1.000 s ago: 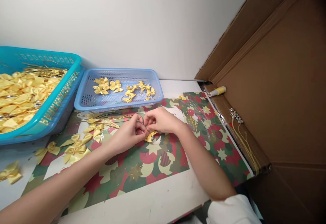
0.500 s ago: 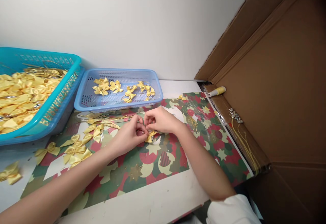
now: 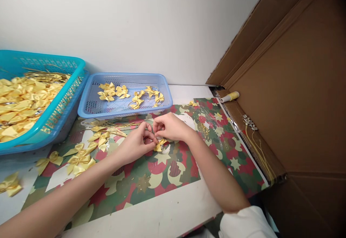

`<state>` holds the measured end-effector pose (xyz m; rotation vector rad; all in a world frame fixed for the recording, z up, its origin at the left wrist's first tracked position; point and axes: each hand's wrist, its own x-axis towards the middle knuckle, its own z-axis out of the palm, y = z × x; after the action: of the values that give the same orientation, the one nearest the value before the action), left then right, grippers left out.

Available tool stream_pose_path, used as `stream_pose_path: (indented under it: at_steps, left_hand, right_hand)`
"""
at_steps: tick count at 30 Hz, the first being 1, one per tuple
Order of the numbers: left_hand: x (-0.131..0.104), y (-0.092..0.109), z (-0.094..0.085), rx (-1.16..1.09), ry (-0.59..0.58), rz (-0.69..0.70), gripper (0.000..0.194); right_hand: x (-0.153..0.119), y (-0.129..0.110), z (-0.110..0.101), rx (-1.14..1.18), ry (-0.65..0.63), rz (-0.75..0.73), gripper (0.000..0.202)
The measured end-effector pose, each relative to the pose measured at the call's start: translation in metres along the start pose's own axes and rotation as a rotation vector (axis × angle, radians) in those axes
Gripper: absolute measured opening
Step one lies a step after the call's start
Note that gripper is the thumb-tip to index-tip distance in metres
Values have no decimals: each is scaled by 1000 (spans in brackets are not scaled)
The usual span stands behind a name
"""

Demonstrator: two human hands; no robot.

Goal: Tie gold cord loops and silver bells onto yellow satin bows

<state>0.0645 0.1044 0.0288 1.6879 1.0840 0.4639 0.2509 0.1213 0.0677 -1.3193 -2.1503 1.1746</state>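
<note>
A yellow ribbon bow with a small silver bell sits just under my fingertips, over the patterned sheet. My left hand is closed, thumb and fingertips pinched at the bow's left edge. Just above it, my right hand is also closed in a pinch, its fingertips almost meeting those of the left; what it grips is too small to make out. Several loose yellow bows lie left of my left hand. Gold cords lie in a bundle behind my left wrist.
A teal basket heaped with yellow bows stands at left. Beside it, a shallow blue basket holds several bows. Cardboard walls the right side, where a yellow thread spool, silver bells and cords rest on a ledge.
Both hands stay pinched together over the bow with hardly any movement. The view has shifted very slightly; nothing has been picked up or let go.
</note>
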Motion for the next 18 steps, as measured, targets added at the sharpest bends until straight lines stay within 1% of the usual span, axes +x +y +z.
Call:
stream_pose_path:
  at_steps: [13,18]
  left_hand:
    - [-1,0,4,3,32,17,30]
    - [-2,-2,6,27,38,25,30]
  right_hand:
    - [2,5,4,19,-5,-13,20]
    - [2,5,5,15,25,-27,19]
